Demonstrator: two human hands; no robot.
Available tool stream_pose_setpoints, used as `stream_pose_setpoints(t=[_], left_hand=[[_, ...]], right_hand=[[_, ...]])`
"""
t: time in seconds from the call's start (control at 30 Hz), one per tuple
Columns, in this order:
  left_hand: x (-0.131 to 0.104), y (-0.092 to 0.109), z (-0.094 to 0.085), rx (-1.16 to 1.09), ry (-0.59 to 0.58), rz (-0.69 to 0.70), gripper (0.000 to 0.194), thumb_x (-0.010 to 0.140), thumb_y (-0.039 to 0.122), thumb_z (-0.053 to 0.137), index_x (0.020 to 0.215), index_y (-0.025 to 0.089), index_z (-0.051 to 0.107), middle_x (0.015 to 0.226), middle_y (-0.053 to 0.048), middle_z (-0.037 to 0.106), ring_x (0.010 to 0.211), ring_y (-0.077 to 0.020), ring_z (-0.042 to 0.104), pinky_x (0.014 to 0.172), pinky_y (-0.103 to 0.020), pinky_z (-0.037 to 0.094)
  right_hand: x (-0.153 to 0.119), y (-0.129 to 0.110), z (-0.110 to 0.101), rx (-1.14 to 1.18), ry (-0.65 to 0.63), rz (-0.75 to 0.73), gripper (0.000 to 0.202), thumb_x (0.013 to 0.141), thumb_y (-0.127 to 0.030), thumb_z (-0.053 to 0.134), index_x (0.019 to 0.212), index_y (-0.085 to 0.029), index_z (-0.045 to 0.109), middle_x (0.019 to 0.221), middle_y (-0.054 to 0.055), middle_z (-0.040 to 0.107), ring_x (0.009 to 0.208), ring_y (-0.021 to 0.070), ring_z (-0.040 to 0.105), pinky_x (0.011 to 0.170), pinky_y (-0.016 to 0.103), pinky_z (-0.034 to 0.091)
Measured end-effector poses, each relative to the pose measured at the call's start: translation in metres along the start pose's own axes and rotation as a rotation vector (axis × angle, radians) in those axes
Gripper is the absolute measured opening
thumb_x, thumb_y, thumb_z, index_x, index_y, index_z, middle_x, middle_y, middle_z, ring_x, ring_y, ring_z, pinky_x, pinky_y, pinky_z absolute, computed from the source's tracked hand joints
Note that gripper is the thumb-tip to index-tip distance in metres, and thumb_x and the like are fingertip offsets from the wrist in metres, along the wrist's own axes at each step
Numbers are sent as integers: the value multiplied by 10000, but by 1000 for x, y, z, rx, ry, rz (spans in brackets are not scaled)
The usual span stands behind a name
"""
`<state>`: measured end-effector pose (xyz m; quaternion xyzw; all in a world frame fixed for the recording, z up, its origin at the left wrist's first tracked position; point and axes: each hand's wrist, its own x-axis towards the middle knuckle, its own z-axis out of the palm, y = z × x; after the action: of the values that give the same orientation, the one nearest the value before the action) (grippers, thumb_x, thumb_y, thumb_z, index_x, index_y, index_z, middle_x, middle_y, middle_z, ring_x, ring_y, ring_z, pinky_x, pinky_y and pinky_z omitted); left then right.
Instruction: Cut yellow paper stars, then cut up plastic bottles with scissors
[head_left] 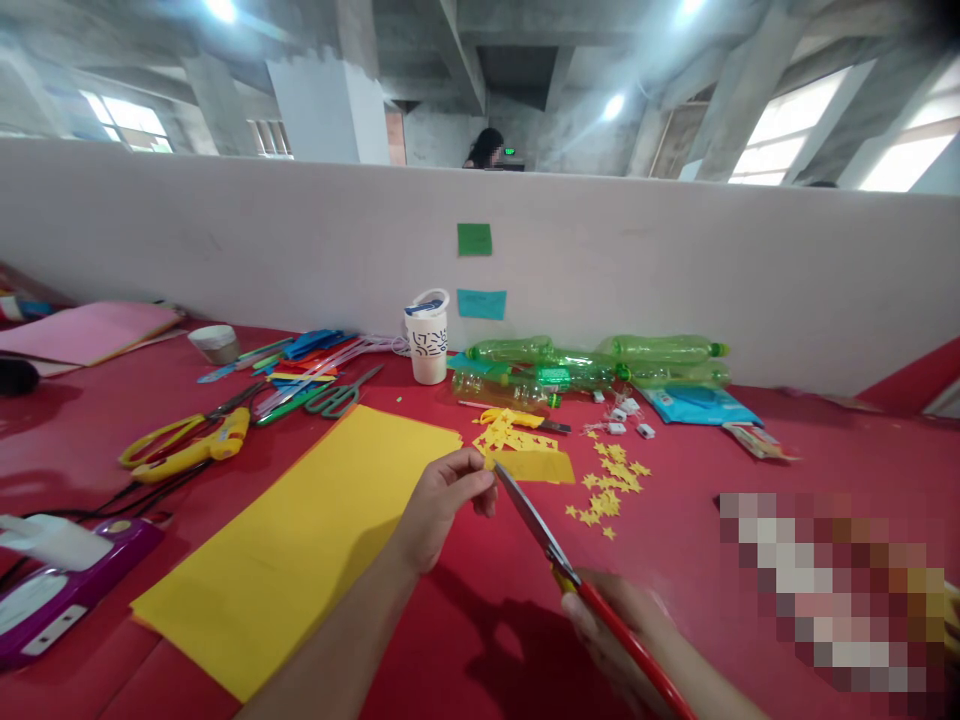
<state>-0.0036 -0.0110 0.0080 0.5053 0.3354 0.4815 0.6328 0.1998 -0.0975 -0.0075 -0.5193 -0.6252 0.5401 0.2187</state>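
Note:
My left hand (pixel 450 500) is pinched at the middle of the view, with a small bit of yellow paper between thumb and fingers. Red-handled scissors (pixel 551 550) are gripped in my right hand (pixel 607 620), their tips touching or very near that bit of paper. Just behind lies a yellow paper strip (pixel 536 467), and beyond it yellow scraps (pixel 510 436) with star-shaped holes. Small yellow stars (pixel 611 485) are scattered to the right. Large yellow sheets (pixel 300 530) lie at the left, partly beneath my left forearm.
Green plastic bottles (pixel 570 370) and a white cup (pixel 429 345) stand or lie by the white partition (pixel 300 240). At left are a yellow glue gun (pixel 225 440), other scissors (pixel 161 440), a purple power strip (pixel 82 580) and cables. A blue packet (pixel 701 405) lies back right.

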Motion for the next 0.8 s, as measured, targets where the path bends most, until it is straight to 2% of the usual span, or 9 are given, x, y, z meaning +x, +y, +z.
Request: stream_pose_setpoints(t=[0.13,0.33,0.43,0.63,0.8], left_hand=[[1,1,-1,-28,37,29,98,779,233,560,704,171,546,571,27,558,536,-101,498,568,-236,376],[2,1,-5,-16,41,38,108,789,224,553,699,165,562,573,24,554,534,-94,495,569,-235,378],[2,1,-7,0,12,29,107,787,211,553,696,158,572,579,19,554,538,-96,498,570,-239,388],[1,2,-9,-2,-27,10,103,780,185,550,687,149,575,569,19,543,530,-94,494,547,-234,397],[2,3,-10,0,-26,-10,102,770,184,566,676,145,572,576,19,543,535,-91,498,535,-224,411]], right_hand=[[-2,-7,-2,21,-25,58,515,772,-708,418,662,-212,331,491,-81,322,425,60,309,402,204,213],[-4,-5,0,18,-2,70,518,787,-719,365,657,-222,293,509,-89,243,423,57,264,387,201,191],[-6,-7,-1,-8,-14,51,520,800,-717,332,664,-216,305,522,-80,287,436,56,273,397,200,202],[-10,-17,-7,-36,-37,49,492,809,-679,390,700,-199,385,554,-63,389,465,61,351,422,197,245],[-6,-8,-4,-40,-30,37,519,809,-706,334,663,-208,339,479,-82,321,407,52,295,383,204,189]])
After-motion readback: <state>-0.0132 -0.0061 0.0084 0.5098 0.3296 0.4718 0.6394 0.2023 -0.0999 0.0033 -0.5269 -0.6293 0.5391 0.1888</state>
